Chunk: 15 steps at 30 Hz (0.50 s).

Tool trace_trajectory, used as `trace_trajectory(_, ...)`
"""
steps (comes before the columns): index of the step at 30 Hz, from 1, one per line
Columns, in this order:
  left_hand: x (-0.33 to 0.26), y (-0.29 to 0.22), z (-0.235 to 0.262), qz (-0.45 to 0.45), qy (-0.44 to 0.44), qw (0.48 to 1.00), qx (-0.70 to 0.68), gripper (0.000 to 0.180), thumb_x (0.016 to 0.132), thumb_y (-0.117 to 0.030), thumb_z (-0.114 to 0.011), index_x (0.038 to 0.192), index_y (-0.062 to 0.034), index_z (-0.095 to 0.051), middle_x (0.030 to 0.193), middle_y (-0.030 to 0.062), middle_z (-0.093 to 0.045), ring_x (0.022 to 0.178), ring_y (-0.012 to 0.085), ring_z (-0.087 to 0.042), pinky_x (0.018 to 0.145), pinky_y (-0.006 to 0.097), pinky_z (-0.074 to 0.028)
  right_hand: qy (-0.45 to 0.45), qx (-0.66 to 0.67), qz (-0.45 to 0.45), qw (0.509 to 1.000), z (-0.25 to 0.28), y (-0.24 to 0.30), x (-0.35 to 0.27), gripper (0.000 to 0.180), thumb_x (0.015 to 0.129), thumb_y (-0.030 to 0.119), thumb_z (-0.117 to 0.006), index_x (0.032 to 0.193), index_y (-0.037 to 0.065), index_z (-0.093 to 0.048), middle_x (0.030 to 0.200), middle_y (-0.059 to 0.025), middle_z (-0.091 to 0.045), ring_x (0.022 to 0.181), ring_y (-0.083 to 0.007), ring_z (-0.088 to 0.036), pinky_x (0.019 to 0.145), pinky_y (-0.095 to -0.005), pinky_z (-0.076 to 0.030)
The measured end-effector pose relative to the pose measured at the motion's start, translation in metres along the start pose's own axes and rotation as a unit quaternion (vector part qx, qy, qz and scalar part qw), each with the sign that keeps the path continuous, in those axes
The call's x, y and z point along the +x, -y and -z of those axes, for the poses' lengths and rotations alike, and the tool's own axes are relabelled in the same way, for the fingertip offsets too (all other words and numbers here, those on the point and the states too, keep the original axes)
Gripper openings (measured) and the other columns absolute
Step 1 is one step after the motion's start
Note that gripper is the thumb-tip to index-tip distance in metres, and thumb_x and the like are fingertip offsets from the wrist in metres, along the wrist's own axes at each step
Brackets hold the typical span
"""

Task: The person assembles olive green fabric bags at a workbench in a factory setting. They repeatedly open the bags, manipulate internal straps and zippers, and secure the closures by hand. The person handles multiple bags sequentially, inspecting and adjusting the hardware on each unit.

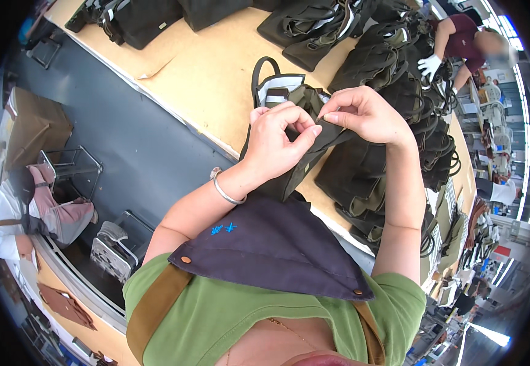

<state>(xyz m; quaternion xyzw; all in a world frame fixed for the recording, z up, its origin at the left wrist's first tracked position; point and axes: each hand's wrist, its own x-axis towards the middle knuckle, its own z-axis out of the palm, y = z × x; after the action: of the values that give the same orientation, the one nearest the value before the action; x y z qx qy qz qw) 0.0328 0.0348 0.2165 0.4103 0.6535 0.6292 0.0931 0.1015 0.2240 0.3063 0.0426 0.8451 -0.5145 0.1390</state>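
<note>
A dark olive fabric bag [289, 174] with black handles and a pale lining lies on the edge of a long wooden table [207, 82]. My left hand [277, 143], with a silver bangle on the wrist, pinches a fold of the bag's upper edge. My right hand [362, 113] grips the same edge just to the right, thumb and forefinger closed on the cloth. Both hands meet above the bag's opening. Part of the bag is hidden beneath my hands and my dark apron bib [271, 244].
Stacks of similar dark bags [393, 85] cover the table to the right and at the far end. A person in a maroon shirt with a white glove [429, 64] works at the far right. A seated person [27, 207] and metal racks stand on the grey floor at left.
</note>
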Motion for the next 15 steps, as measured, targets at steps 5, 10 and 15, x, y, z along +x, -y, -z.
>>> trace_trajectory(5, 0.0018, -0.0011, -0.0016, -0.008, -0.008, 1.0, -0.014, 0.015, 0.077, -0.005, -0.073, 0.069, -0.0018, -0.061, 0.066, 0.0033, -0.059, 0.06, 0.0119, -0.054, 0.059, 0.027, -0.042, 0.001, -0.022, 0.008, 1.0, -0.0001, -0.0008, -0.0016, 0.013, 0.09, 0.005, -0.064, 0.096, -0.004, -0.069, 0.082, -0.0044, -0.07, 0.076, -0.0071, -0.06, 0.071, -0.0239, -0.049)
trace_trajectory(10, 0.0002, -0.0024, -0.0015, -0.002, -0.004, 1.0, -0.017, 0.015, 0.076, -0.004, -0.073, 0.069, -0.0021, -0.061, 0.065, 0.0029, -0.058, 0.061, 0.0115, -0.054, 0.059, 0.028, -0.041, -0.006, -0.003, 0.02, 1.0, -0.0031, -0.0009, -0.0036, 0.012, 0.09, 0.005, -0.064, 0.095, -0.004, -0.07, 0.08, -0.0034, -0.069, 0.074, -0.0066, -0.058, 0.068, -0.0236, -0.048)
trace_trajectory(15, 0.0, 0.0002, -0.0033, -0.008, -0.01, 1.0, -0.019, 0.014, 0.076, -0.005, -0.072, 0.069, -0.0033, -0.061, 0.065, 0.002, -0.057, 0.06, 0.0114, -0.053, 0.059, 0.027, -0.041, -0.01, -0.035, 0.029, 0.999, -0.0033, -0.0016, -0.0036, 0.011, 0.088, 0.006, -0.066, 0.093, -0.003, -0.069, 0.076, -0.0025, -0.068, 0.07, -0.0061, -0.058, 0.063, -0.0226, -0.047)
